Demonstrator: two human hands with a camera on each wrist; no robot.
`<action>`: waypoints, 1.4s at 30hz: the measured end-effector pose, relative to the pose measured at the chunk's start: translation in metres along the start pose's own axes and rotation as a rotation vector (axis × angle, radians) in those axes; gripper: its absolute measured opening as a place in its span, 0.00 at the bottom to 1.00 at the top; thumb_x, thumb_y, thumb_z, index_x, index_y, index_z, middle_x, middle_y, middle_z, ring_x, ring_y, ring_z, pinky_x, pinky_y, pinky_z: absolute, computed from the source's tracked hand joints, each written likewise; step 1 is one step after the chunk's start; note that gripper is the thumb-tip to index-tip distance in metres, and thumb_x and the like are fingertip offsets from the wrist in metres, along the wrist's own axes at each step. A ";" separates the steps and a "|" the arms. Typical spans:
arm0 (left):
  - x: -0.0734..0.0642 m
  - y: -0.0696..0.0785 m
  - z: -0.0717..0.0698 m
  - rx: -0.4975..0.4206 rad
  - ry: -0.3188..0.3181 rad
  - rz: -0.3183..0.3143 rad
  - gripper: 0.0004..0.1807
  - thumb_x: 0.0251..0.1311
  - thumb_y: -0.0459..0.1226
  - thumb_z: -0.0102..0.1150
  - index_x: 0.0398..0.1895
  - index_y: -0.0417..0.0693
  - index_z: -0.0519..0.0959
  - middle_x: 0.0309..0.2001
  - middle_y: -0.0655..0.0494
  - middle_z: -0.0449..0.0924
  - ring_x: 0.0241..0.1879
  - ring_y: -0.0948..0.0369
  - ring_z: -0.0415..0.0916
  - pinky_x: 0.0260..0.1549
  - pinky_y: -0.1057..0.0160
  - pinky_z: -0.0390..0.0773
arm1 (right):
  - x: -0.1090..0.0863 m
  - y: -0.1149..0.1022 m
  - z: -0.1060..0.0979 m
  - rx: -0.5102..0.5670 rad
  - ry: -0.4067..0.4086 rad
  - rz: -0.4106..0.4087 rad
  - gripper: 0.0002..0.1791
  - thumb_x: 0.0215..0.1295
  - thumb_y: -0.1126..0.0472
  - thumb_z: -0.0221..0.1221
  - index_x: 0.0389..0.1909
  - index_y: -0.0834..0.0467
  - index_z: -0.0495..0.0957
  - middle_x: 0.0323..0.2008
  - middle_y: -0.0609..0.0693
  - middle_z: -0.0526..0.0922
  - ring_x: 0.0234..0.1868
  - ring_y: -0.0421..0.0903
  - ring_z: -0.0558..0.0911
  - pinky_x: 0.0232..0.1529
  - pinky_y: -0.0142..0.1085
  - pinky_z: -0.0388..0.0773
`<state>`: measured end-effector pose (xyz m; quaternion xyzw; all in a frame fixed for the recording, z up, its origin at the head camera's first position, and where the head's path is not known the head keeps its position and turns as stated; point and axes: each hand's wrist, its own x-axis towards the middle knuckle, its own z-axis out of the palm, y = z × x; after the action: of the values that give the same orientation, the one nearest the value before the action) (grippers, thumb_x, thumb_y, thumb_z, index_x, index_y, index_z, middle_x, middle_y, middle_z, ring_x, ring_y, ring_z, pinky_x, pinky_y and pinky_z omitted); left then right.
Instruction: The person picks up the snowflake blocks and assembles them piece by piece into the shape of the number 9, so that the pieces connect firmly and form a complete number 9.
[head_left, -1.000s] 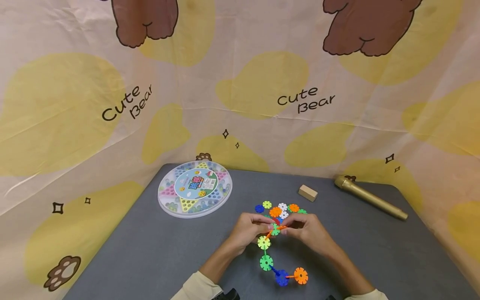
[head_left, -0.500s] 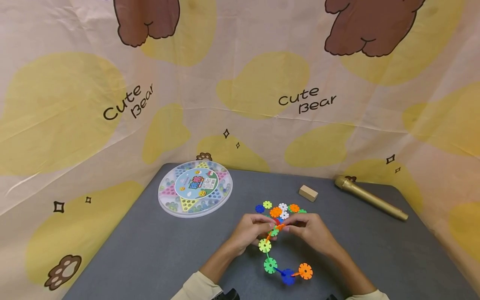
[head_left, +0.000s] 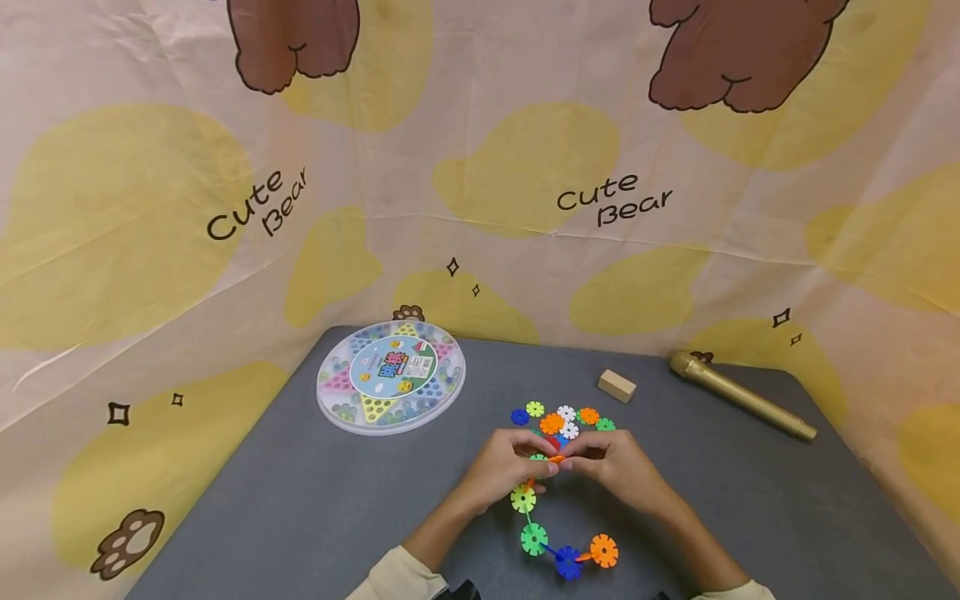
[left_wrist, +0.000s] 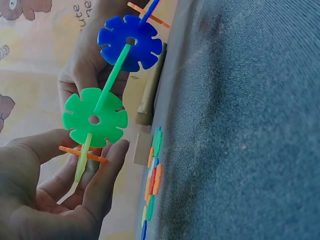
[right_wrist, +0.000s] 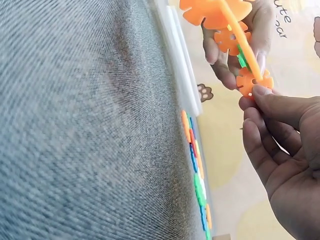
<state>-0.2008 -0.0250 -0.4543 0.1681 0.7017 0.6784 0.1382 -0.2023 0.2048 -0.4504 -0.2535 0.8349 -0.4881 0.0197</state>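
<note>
The right hand (head_left: 622,468) pinches an orange disc (right_wrist: 245,80) between its thumb and fingertips, the notched piece resting right at the tips. The left hand (head_left: 498,467), just to the left with fingers curled, pinches the far end of a chain (head_left: 534,550) of such discs. A green disc (head_left: 538,457) lies at its fingertips; the exact grip there is partly hidden. The two hands' fingertips nearly meet at the orange disc, and whether it is locked to the green one cannot be told.

From the left fingers the chain comes toward the near side through a yellow-green disc (head_left: 523,499) and a second green disc (head_left: 534,528), then bends right through a blue disc (head_left: 568,563) to an orange end disc (head_left: 603,551), all held above the table (head_left: 337,517).

Just beyond the fingers lie loose discs (head_left: 551,423) in several colours. Farther off sit a wooden block (head_left: 617,387) and, at far right, a gold microphone (head_left: 742,396). A round game board (head_left: 391,378) lies at far left, near the patterned cloth (head_left: 510,167).
</note>
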 end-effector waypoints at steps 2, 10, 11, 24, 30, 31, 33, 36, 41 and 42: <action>0.000 0.000 0.000 -0.001 0.004 0.002 0.07 0.61 0.29 0.74 0.41 0.39 0.90 0.39 0.52 0.88 0.37 0.37 0.87 0.28 0.61 0.88 | 0.000 0.000 0.000 -0.001 0.001 0.001 0.03 0.68 0.59 0.72 0.41 0.50 0.91 0.37 0.44 0.90 0.37 0.41 0.85 0.43 0.33 0.86; 0.001 -0.001 -0.001 0.031 0.018 0.013 0.06 0.62 0.29 0.73 0.41 0.39 0.91 0.39 0.53 0.88 0.29 0.48 0.88 0.27 0.62 0.87 | 0.000 0.002 -0.001 -0.011 0.008 0.017 0.04 0.67 0.59 0.73 0.41 0.49 0.91 0.38 0.44 0.91 0.38 0.41 0.85 0.42 0.34 0.85; 0.001 -0.001 -0.001 0.034 0.024 0.016 0.06 0.62 0.29 0.73 0.41 0.39 0.91 0.39 0.53 0.89 0.28 0.50 0.88 0.27 0.62 0.87 | 0.000 0.003 -0.002 -0.019 0.013 0.024 0.05 0.67 0.60 0.73 0.41 0.49 0.91 0.38 0.44 0.91 0.38 0.41 0.85 0.42 0.34 0.85; 0.000 0.002 -0.005 0.038 0.071 -0.010 0.08 0.61 0.29 0.70 0.42 0.39 0.92 0.38 0.47 0.90 0.26 0.48 0.88 0.29 0.57 0.89 | 0.004 0.022 -0.024 -0.079 0.116 0.156 0.14 0.65 0.65 0.72 0.51 0.63 0.87 0.42 0.55 0.90 0.40 0.44 0.86 0.41 0.33 0.84; 0.000 0.001 -0.006 0.040 0.082 -0.022 0.09 0.61 0.30 0.70 0.43 0.39 0.92 0.40 0.47 0.91 0.25 0.42 0.88 0.28 0.58 0.88 | 0.007 0.035 -0.039 -0.130 0.151 0.203 0.20 0.65 0.66 0.73 0.56 0.64 0.84 0.47 0.58 0.89 0.43 0.47 0.85 0.38 0.32 0.84; 0.000 0.000 -0.006 0.040 0.081 -0.021 0.09 0.61 0.30 0.70 0.43 0.39 0.92 0.40 0.47 0.91 0.25 0.42 0.88 0.28 0.58 0.88 | 0.008 0.037 -0.042 -0.138 0.153 0.209 0.20 0.64 0.66 0.73 0.57 0.64 0.84 0.47 0.59 0.89 0.43 0.48 0.85 0.38 0.32 0.83; 0.000 0.001 -0.006 0.042 0.079 -0.020 0.08 0.61 0.30 0.71 0.43 0.39 0.92 0.40 0.48 0.90 0.25 0.43 0.88 0.29 0.58 0.88 | 0.009 0.041 -0.047 -0.153 0.154 0.214 0.21 0.64 0.67 0.73 0.57 0.64 0.84 0.48 0.59 0.89 0.44 0.49 0.85 0.37 0.32 0.83; 0.000 0.001 -0.007 0.036 0.072 -0.017 0.08 0.62 0.31 0.71 0.43 0.39 0.92 0.40 0.48 0.90 0.26 0.44 0.89 0.30 0.58 0.89 | 0.011 0.047 -0.054 -0.173 0.151 0.219 0.21 0.63 0.68 0.74 0.57 0.63 0.84 0.49 0.59 0.89 0.44 0.49 0.84 0.38 0.32 0.83; 0.000 0.000 -0.007 0.023 0.071 -0.016 0.08 0.62 0.31 0.71 0.43 0.38 0.91 0.40 0.48 0.90 0.27 0.44 0.89 0.30 0.56 0.89 | 0.017 0.057 -0.059 -0.208 0.134 0.218 0.21 0.62 0.67 0.74 0.56 0.64 0.85 0.48 0.59 0.89 0.44 0.49 0.85 0.41 0.31 0.82; 0.000 0.000 -0.007 0.022 0.074 -0.018 0.08 0.62 0.31 0.72 0.43 0.38 0.91 0.40 0.49 0.90 0.26 0.45 0.89 0.30 0.57 0.89 | 0.018 0.058 -0.060 -0.216 0.132 0.220 0.21 0.62 0.67 0.75 0.56 0.65 0.85 0.48 0.59 0.89 0.44 0.49 0.85 0.41 0.31 0.82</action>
<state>-0.2033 -0.0311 -0.4540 0.1383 0.7151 0.6752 0.1163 -0.2581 0.2681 -0.4636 -0.1287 0.9047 -0.4059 -0.0093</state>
